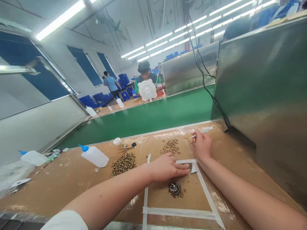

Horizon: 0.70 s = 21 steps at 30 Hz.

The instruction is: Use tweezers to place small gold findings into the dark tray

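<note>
My left hand (168, 167) lies palm down on the brown worktable, its fingers pressed flat on a small grey piece (192, 167) inside a square marked with white tape (203, 188). My right hand (202, 144) reaches further back with its fingers closed round a thin white tool (206, 130), whose tip rests by a small scatter of brass parts (188, 137). A round black and metal part (174, 187) sits on the table just in front of my left hand. More brass parts lie in a loose pile (171, 146) and a bigger heap (123, 163) to the left.
A white squeeze bottle with a blue cap (94, 155) lies on its side at left, another (32, 157) further left. A small white jar (118, 142) stands behind the heap. A steel panel (261, 95) walls the right side. Beyond the green belt (155, 116), a person sits behind a white fan (147, 90).
</note>
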### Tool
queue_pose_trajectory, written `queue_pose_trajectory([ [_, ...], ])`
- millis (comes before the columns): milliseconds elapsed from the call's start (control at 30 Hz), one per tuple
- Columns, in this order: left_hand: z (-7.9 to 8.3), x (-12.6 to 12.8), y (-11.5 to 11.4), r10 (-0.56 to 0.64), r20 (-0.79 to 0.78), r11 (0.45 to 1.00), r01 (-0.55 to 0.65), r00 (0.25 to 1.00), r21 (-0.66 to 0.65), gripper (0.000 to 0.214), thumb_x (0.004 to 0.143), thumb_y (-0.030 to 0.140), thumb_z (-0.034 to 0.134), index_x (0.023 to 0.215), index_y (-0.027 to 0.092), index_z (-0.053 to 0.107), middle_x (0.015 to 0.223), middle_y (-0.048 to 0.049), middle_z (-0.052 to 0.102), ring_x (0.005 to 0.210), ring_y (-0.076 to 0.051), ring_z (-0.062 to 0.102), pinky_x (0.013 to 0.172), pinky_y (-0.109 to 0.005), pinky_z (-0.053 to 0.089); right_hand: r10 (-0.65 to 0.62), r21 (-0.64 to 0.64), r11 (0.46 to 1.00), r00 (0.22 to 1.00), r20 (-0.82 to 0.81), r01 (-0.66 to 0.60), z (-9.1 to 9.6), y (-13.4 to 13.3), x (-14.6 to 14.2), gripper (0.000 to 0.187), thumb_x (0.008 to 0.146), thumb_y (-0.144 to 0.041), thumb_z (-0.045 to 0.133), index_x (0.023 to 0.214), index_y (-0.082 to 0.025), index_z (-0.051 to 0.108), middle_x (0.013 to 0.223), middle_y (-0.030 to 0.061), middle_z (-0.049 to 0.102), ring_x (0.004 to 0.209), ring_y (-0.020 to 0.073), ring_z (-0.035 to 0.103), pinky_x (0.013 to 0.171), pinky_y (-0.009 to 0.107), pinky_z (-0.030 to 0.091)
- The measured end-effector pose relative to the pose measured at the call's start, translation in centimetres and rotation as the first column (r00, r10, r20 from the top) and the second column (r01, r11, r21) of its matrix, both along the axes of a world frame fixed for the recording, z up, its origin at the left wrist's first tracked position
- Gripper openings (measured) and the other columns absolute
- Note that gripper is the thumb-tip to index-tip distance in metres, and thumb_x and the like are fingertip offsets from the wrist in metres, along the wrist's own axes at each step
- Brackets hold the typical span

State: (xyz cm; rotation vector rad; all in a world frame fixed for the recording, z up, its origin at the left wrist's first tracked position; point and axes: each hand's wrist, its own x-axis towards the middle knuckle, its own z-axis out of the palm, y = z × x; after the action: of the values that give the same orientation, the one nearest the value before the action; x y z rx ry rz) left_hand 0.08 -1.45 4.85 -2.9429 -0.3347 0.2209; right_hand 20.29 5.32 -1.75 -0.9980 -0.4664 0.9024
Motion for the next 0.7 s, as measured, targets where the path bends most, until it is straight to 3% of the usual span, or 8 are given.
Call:
queue_pose_trajectory([
  [167,1.8,-5.7,-2.6,0.104,-0.033,0.994,-0.103,0.994,0.028,0.032,0.109,0.024,0.056,0.137,0.024,0.069,0.147,-0.0042,0.071,0.085,-0.022,0.065,0.071,-0.04,0.038,0.007,0.017,1.0,0.998,-0.056,-0.006,0.1,0.1,-0.3,0.036,0.079,-0.05,0.078,0.068,-0.018,0.063,0.046,-0.0081,0.045,0.042,0.0069,0.034,0.04,0.022,0.022],
  [367,3.8,-9.2,-5.0,0.267,-0.033,0.962,-0.269,0.963,-0.048,0.035,0.103,0.013,0.059,0.131,0.029,0.073,0.129,-0.0033,0.08,0.087,-0.024,0.069,0.079,-0.04,0.042,0.012,-0.018,1.0,0.999,-0.049,-0.013,-0.1,0.6,0.2,0.036,0.08,-0.051,0.073,0.068,-0.02,0.059,0.048,-0.0091,0.042,0.041,0.0074,0.033,0.04,0.022,0.024],
  [433,4.5,-10.2,-4.1,0.358,0.015,0.933,-0.357,0.934,-0.05,0.049,0.097,0.004,0.055,0.135,0.028,0.071,0.132,-0.0035,0.079,0.093,-0.025,0.071,0.083,-0.041,0.045,0.014,-0.023,1.0,0.999,-0.049,-0.015,-0.3,0.8,0.2,0.037,0.08,-0.052,0.073,0.068,-0.021,0.058,0.048,-0.0092,0.042,0.041,0.0074,0.033,0.04,0.022,0.024],
  [533,5.5,-11.3,-0.7,0.578,0.158,0.815,-0.577,0.801,-0.052,0.062,0.09,-0.001,0.047,0.138,0.03,0.071,0.145,-0.002,0.072,0.112,-0.025,0.071,0.095,-0.042,0.049,0.02,-0.018,1.0,0.998,-0.056,-0.021,-0.3,0.9,0.2,0.038,0.079,-0.054,0.075,0.068,-0.021,0.059,0.048,-0.009,0.044,0.041,0.0074,0.034,0.04,0.022,0.024],
  [633,6.3,-11.2,3.3,0.645,0.22,0.753,-0.657,0.732,-0.018,0.057,0.093,0.003,0.043,0.136,0.026,0.074,0.144,-0.0066,0.072,0.117,-0.025,0.07,0.1,-0.04,0.051,0.036,-0.007,0.999,0.997,-0.071,-0.037,-0.2,0.6,0.1,0.041,0.078,-0.056,0.078,0.069,-0.02,0.061,0.047,-0.0089,0.044,0.041,0.0074,0.035,0.039,0.021,0.024],
  [700,6.8,-10.7,5.0,0.653,0.222,0.744,-0.668,0.724,-0.012,0.052,0.094,0.006,0.046,0.13,0.026,0.077,0.137,-0.0069,0.076,0.116,-0.025,0.072,0.1,-0.039,0.052,0.049,-0.001,0.999,0.995,-0.081,-0.049,0.0,0.5,0.0,0.041,0.076,-0.056,0.08,0.068,-0.02,0.061,0.046,-0.0092,0.043,0.039,0.0072,0.033,0.038,0.021,0.023],
])
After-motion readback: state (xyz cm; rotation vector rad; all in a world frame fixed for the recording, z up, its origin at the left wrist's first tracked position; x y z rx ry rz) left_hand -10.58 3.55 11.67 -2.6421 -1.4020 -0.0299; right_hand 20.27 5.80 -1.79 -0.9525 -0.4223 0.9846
